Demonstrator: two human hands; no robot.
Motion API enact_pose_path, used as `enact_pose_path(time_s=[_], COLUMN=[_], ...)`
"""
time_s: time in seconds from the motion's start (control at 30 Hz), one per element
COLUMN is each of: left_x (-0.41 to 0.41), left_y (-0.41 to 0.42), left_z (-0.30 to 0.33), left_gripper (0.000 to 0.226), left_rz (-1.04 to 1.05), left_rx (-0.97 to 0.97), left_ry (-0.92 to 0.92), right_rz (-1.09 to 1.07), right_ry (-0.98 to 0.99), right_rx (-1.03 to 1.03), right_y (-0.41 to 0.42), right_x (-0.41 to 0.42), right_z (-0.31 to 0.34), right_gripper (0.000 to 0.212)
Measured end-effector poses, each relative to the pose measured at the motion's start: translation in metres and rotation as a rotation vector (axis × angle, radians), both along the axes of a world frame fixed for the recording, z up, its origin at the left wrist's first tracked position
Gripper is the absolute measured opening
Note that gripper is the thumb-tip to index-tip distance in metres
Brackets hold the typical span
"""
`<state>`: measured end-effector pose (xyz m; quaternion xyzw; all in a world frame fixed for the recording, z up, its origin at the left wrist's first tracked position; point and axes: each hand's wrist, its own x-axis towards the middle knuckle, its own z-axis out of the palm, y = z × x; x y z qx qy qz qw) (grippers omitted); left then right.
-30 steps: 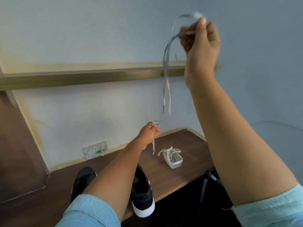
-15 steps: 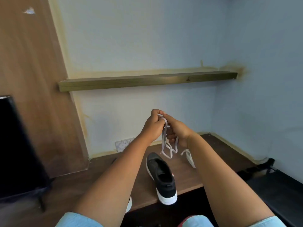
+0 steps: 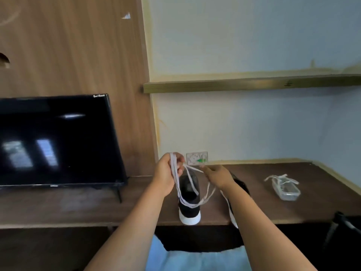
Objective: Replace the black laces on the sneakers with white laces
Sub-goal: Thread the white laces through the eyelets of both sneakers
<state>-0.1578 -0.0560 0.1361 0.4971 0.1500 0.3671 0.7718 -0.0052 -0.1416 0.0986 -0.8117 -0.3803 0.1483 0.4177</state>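
Note:
A black sneaker (image 3: pixel 189 208) with a white sole stands on the dark wooden desk (image 3: pixel 97 204), heel toward me. A second sneaker (image 3: pixel 233 214) lies mostly hidden behind my right forearm. My left hand (image 3: pixel 167 173) grips several loops of a white lace (image 3: pixel 180 194) just above the first sneaker. My right hand (image 3: pixel 216 175) pinches a strand of the same lace, pulled taut between both hands. The loops hang down over the shoe opening.
A clear plastic box (image 3: pixel 286 189) with another white lace draped on it sits at the desk's right. A black TV screen (image 3: pixel 56 139) stands at the left. A wall socket (image 3: pixel 197 158) and a wooden shelf (image 3: pixel 254 84) lie behind.
My right hand came down from high overhead to meet the left hand. The lace is now gathered in loops above the sneaker, and my view has swung left, bringing the TV in.

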Motion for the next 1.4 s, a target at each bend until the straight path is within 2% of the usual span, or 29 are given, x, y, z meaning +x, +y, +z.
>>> enact_pose_path(time_s=[0.1,0.17,0.23,0.33,0.43,0.5,0.6,0.67,0.7,0.73,0.8,0.83,0.87,0.9,0.97,1.0,1.1,1.17,1.27,1.4], left_x=[-0.015,-0.018,-0.014,-0.001,0.012,0.02,0.033,0.042,0.046,0.049,0.056,0.057,0.056,0.056,0.059,0.063,0.073,0.076,0.079,0.082], left_y=[0.007,0.003,-0.005,-0.012,-0.009,-0.004,0.005,0.009,0.01,0.01,0.011,0.01,0.007,0.004,0.002,0.001,-0.001,0.004,0.009,0.007], left_z=[-0.032,-0.054,-0.075,-0.106,-0.127,-0.13,-0.126,-0.129,-0.131,-0.131,-0.137,-0.141,-0.146,-0.153,-0.161,-0.16,-0.149,-0.147,-0.151,-0.15], left_gripper=[0.029,0.024,0.028,0.035,0.048,0.049,0.042,0.028,0.032,0.049,0.08,0.085,0.084,0.076,0.053,0.044,0.024,0.011,0.009,0.016], left_rz=[-0.055,-0.136,-0.205,-0.305,-0.325,-0.196,0.252,0.531,0.59,0.562,0.37,0.329,0.363,0.469,0.617,0.599,0.267,0.178,0.148,0.067], left_rx=[0.202,0.278,0.26,0.254,0.368,0.511,0.634,0.659,0.635,0.553,0.274,0.237,0.347,0.559,1.008,1.136,1.187,1.211,1.308,1.378], left_ry=[0.248,0.37,0.428,0.498,0.601,0.648,0.554,0.589,0.69,0.833,1.014,1.044,1.064,1.058,1.019,1.043,1.316,1.368,1.328,1.223], right_rz=[-0.135,-0.228,-0.288,-0.346,-0.335,-0.259,-0.188,-0.146,-0.134,-0.125,-0.137,-0.175,-0.231,-0.291,-0.376,-0.395,-0.357,-0.326,-0.27,-0.164], right_ry=[0.19,0.262,0.354,0.389,0.135,-0.016,-0.062,-0.042,-0.033,-0.029,-0.097,-0.167,-0.247,-0.307,-0.33,-0.316,-0.299,-0.304,-0.301,-0.293], right_rx=[0.16,0.242,0.323,0.417,0.345,0.227,-0.058,-0.152,-0.18,-0.196,-0.208,-0.207,-0.209,-0.238,-0.359,-0.431,-0.64,-0.732,-0.74,-0.671], right_y=[0.015,0.022,0.027,0.029,0.024,0.023,0.025,0.027,0.028,0.03,0.032,0.03,0.026,0.022,0.012,0.008,0.001,0.001,0.006,0.025], right_x=[0.005,0.013,0.02,0.025,0.026,0.028,0.031,0.029,0.026,0.022,0.017,0.016,0.016,0.018,0.026,0.031,0.033,0.031,0.031,0.018], right_z=[-0.021,-0.029,-0.032,-0.031,-0.034,-0.042,-0.06,-0.073,-0.078,-0.083,-0.088,-0.088,-0.087,-0.083,-0.072,-0.069,-0.068,-0.071,-0.07,-0.068], right_gripper=[0.048,0.037,0.026,0.039,0.042,0.04,0.031,0.035,0.038,0.04,0.043,0.042,0.04,0.038,0.033,0.03,0.018,0.016,0.02,0.017])
